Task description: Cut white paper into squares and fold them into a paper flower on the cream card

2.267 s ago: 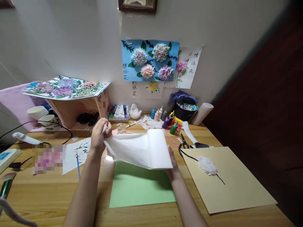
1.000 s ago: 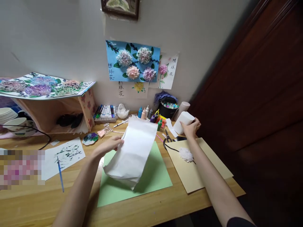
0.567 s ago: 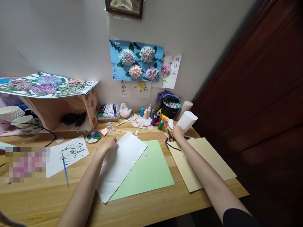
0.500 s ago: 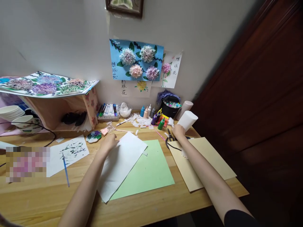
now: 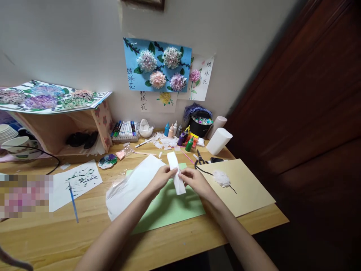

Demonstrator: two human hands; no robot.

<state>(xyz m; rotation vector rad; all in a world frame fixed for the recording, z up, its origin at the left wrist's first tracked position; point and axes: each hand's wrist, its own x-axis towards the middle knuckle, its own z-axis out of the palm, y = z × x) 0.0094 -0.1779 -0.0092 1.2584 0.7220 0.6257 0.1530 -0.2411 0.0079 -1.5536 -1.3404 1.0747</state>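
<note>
- Holding a narrow white paper strip [image 5: 176,174] between both hands, you now work above the green card sheet [image 5: 172,209] at the desk's centre.
- Left hand [image 5: 162,177]: fingers closed in a pinch on the strip's left edge. Right hand [image 5: 194,180]: fingers closed in a pinch on its right edge. The strip stands roughly upright, its top end tilted toward 11 o'clock.
- Change just observed: half a second ago your left hand pressed the large white tissue sheet [image 5: 132,186] flat, and your right hand rested at the white paper roll [image 5: 219,141]. Both hands have since left those items and met at the strip.
- Meaning, as a judgement: the sheet and roll are set aside, and fine work on the small strip is now in hand.
- The tissue sheet now lies loose at 9 o'clock from the strip, partly over the green card and slightly crumpled at its near-left end; earlier it lay flat.
- The roll stands untouched at 2 o'clock, beside the black marker tub [image 5: 199,127].
- The scissors [image 5: 200,158] lie at 1 o'clock. The white tissue flower [image 5: 221,178] sits on the tan card sheet [image 5: 248,188] at 3 o'clock, which your right forearm covered earlier.
- The view has shifted slightly downward since then.
</note>
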